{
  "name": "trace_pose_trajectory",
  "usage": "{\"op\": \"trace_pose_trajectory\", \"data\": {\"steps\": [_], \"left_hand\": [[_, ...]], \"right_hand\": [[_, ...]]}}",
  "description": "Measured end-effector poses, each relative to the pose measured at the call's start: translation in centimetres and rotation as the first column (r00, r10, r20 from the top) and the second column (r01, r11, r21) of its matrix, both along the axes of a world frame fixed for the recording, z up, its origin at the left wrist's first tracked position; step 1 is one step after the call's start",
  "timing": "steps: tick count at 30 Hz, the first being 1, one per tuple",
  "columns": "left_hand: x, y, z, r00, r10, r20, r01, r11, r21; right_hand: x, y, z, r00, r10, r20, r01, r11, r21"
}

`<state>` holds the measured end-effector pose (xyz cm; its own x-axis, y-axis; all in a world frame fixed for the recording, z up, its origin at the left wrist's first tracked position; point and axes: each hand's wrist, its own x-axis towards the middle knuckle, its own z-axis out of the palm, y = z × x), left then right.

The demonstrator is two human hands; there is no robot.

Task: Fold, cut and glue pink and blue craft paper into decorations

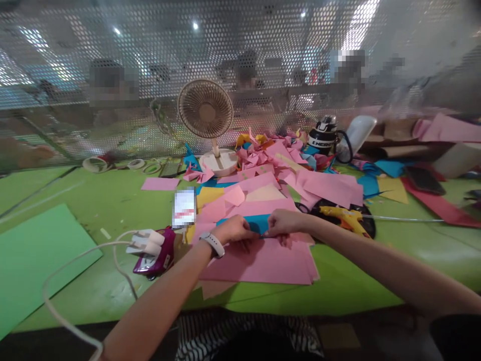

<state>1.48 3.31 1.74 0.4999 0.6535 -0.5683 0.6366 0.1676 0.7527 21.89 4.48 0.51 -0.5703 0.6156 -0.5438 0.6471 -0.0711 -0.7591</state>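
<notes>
Both of my hands are on a piece of blue paper (258,222) above a stack of pink paper sheets (259,265). My left hand (236,229), with a white watch (212,244) on its wrist, pinches the blue paper's left part. The right part is pinched by my right hand (284,223), close to the left one. My fingers cover much of the blue paper's lower edge, so its full shape is hidden.
Beyond my hands stand a fan (206,109), a heap of folded paper (268,150) and a black-and-white bottle (323,136). A yellow glue gun (343,216) lies at right. Left are a purple power block (165,250) with a loose cable, a phone (184,208) and green sheets (41,265).
</notes>
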Motion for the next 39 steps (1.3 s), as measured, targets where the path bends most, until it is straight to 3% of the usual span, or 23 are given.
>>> {"op": "trace_pose_trajectory", "data": {"steps": [3,12,16,22,31,36,39], "left_hand": [[0.1,0.2,0.1,0.999,0.038,0.032,-0.036,0.997,-0.064],[-0.1,0.5,0.6,0.997,-0.040,-0.070,0.043,0.998,0.042],[-2.4,0.0,0.8,0.993,-0.016,-0.118,0.022,0.999,0.050],[-6.5,-1.7,0.7,0.985,0.126,-0.117,-0.125,0.992,0.021],[-8.5,-3.8,1.1,0.968,0.239,-0.082,-0.238,0.971,0.022],[-9.2,-4.5,1.3,0.947,0.278,-0.163,-0.270,0.960,0.069],[-8.9,-5.3,1.4,0.917,0.317,-0.243,-0.282,0.944,0.170]], "right_hand": [[0.1,0.4,-0.2,1.000,-0.001,-0.011,0.000,0.999,-0.048],[0.3,0.9,-0.3,1.000,-0.004,0.019,0.006,0.995,-0.096],[0.7,0.8,0.0,0.998,-0.002,0.064,0.008,0.996,-0.094],[2.0,0.5,0.5,0.990,-0.007,0.139,0.016,0.998,-0.062],[4.5,-1.0,0.7,0.979,-0.057,0.194,0.058,0.998,0.002],[5.1,-3.8,1.2,0.968,-0.173,0.181,0.152,0.980,0.126],[5.3,-6.7,0.6,0.900,-0.362,0.242,0.253,0.888,0.384]]}}
